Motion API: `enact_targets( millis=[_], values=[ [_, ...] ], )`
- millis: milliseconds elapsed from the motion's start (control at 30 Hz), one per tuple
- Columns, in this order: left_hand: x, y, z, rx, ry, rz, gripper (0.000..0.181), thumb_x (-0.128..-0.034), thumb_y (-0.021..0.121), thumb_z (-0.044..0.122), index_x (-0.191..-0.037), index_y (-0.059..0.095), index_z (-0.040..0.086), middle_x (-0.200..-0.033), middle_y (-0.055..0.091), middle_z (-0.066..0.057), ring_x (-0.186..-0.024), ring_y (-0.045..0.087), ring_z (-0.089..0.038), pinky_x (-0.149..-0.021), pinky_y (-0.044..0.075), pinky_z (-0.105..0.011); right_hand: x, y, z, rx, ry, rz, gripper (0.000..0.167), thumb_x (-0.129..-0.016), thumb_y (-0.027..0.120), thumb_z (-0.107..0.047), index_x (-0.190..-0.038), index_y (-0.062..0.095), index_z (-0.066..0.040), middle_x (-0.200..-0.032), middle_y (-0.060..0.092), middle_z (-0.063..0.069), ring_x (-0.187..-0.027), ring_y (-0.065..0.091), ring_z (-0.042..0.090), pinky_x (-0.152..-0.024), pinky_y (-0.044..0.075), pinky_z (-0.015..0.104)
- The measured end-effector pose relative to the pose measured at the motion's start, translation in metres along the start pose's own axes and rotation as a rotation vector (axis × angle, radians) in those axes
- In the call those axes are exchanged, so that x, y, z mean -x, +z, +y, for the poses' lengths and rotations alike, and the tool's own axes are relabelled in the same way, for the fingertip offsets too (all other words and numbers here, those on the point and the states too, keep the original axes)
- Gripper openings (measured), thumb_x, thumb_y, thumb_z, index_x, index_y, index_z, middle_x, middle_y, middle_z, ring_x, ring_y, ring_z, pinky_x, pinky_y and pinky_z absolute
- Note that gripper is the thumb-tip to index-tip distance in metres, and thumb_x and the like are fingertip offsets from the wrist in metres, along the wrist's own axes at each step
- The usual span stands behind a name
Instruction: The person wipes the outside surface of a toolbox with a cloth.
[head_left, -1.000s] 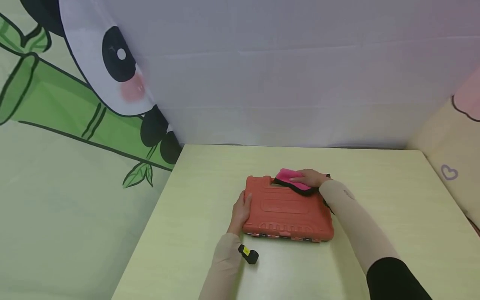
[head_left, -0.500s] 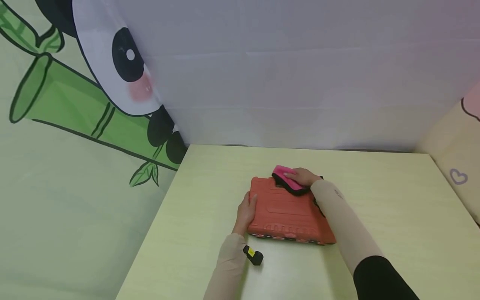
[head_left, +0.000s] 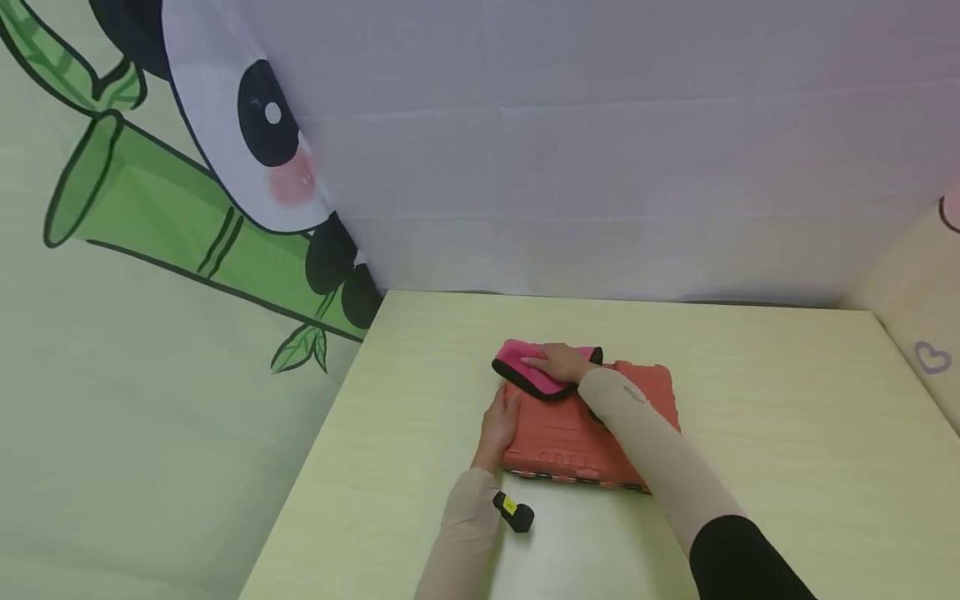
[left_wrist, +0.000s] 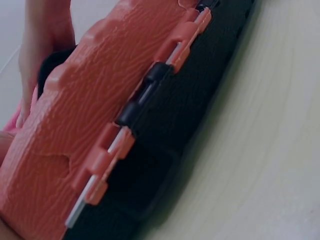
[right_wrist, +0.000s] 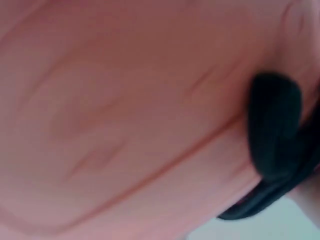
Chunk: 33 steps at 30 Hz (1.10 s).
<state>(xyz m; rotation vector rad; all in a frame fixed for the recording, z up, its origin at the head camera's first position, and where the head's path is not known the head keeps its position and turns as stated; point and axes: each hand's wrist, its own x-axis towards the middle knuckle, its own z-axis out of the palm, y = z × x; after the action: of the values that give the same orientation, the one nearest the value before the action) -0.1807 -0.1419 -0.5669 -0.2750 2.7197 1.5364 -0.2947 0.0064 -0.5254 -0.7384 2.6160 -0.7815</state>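
Note:
An orange-red plastic case (head_left: 577,442) lies flat on the table, lid up. In the left wrist view its black lower half (left_wrist: 165,130) and hinge pieces with metal pins show. My left hand (head_left: 498,427) holds the case by its left side, thumb on the lid. At the far left part of the lid lies a pink cloth (head_left: 517,354) with a black border. My right hand (head_left: 561,362) presses on this cloth, its fingers stretched to the left. Up close in the right wrist view, the lid (right_wrist: 125,125) is blurred and the black border (right_wrist: 272,125) is folded.
The case and both forearms are on a pale wooden table (head_left: 787,433). Strapped at the left wrist is a small black device (head_left: 513,511) with a yellow label. A white backdrop (head_left: 600,167) rises behind the table, and a printed wall (head_left: 187,400) stands at the left.
My right hand has slid the pink cloth leftward across the lid, uncovering the case's right far corner. The left hand keeps its hold. The head view has shifted slightly.

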Motion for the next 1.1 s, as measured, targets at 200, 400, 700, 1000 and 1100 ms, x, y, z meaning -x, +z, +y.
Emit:
enact_targets(
  millis=[200,400,700,1000,1100],
  values=[
    [0.001,-0.001,0.001,0.011,-0.021,-0.002,0.055,-0.0980,0.038,0.037,-0.139,0.035,0.001,-0.136,0.045,-0.023,-0.125,0.043,-0.039,-0.102,0.035,-0.050,-0.001,0.005,-0.012,0.102,-0.025,-0.001,0.051,-0.095,0.043,-0.040,-0.135,0.046,-0.008,-0.124,0.058,0.016,-0.117,0.054,0.031,-0.100,0.040,0.045],
    [0.002,-0.002,0.000,0.028,-0.045,-0.003,0.055,-0.0981,0.037,0.039,-0.140,0.035,0.003,-0.138,0.044,-0.022,-0.126,0.042,-0.038,-0.103,0.035,-0.050,0.006,-0.005,-0.005,0.144,-0.087,-0.042,0.049,-0.096,0.043,-0.036,-0.136,0.045,-0.007,-0.127,0.057,0.016,-0.120,0.051,0.032,-0.102,0.038,0.046],
    [0.003,-0.001,0.002,0.055,-0.060,-0.018,0.053,-0.0982,0.037,0.038,-0.138,0.037,0.003,-0.136,0.045,-0.021,-0.125,0.044,-0.038,-0.102,0.036,-0.050,0.020,-0.031,0.021,0.180,-0.065,-0.108,0.042,-0.096,0.044,-0.036,-0.127,0.053,-0.010,-0.115,0.062,0.011,-0.111,0.056,0.027,-0.098,0.041,0.044],
    [0.004,-0.003,0.003,0.064,-0.102,-0.029,0.056,-0.0984,0.036,0.039,-0.140,0.033,0.002,-0.140,0.041,-0.022,-0.127,0.040,-0.038,-0.103,0.034,-0.051,0.050,-0.050,0.059,0.211,-0.039,-0.144,0.025,-0.095,0.046,-0.034,-0.096,0.058,-0.013,-0.087,0.060,0.002,-0.094,0.057,0.022,-0.085,0.043,0.039],
    [0.004,-0.004,0.003,0.068,-0.106,-0.033,0.056,-0.0984,0.036,0.039,-0.140,0.033,0.002,-0.140,0.041,-0.022,-0.128,0.040,-0.038,-0.103,0.033,-0.052,0.060,-0.055,0.067,0.214,-0.010,-0.154,0.026,-0.095,0.045,-0.036,-0.093,0.057,-0.013,-0.088,0.060,0.004,-0.094,0.056,0.022,-0.086,0.042,0.040]
  ],
)
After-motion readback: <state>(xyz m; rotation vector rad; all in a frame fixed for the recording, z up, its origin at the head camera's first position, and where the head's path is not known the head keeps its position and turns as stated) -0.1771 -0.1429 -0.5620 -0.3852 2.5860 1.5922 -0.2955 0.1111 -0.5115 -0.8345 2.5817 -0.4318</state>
